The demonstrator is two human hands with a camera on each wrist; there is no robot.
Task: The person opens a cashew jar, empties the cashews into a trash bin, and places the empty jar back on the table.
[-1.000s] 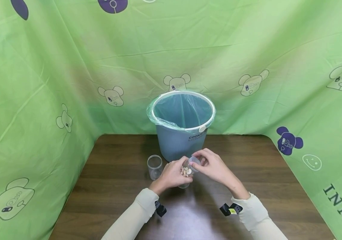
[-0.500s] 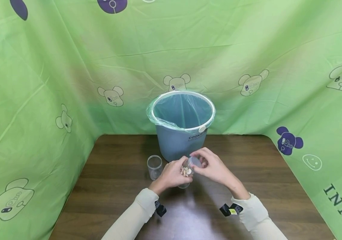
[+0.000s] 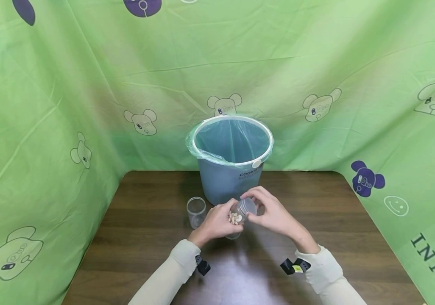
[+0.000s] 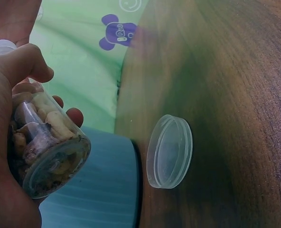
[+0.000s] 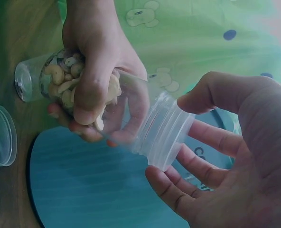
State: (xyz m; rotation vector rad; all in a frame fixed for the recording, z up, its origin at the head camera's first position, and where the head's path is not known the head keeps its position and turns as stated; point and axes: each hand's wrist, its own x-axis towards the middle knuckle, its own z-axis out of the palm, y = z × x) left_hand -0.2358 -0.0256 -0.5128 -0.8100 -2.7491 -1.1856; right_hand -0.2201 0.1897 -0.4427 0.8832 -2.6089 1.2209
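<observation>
- Plastic jar (image 3: 237,213), head view: tilted above the table (image 3: 149,250), in front of the blue bin (image 3: 223,182); likely light, stiff, slick.
- Left wrist view: left hand (image 4: 0,126) clamped round jar's body; looks the best hold.
- Right wrist view: right hand (image 5: 247,159) pinches ribbed lid (image 5: 171,133), thumb opposite fingers; ribs should add grip.

L hand (image 5: 100,52) grips clear jar (image 5: 136,111) w/ nuts (image 5: 57,76), R hand (image 5: 240,147) holds its lid (image 5: 169,130), blue bin (image 5: 98,180) behind.

Left hand (image 3: 217,221) curls near right hand (image 3: 274,214) (fingers bent too).
</observation>
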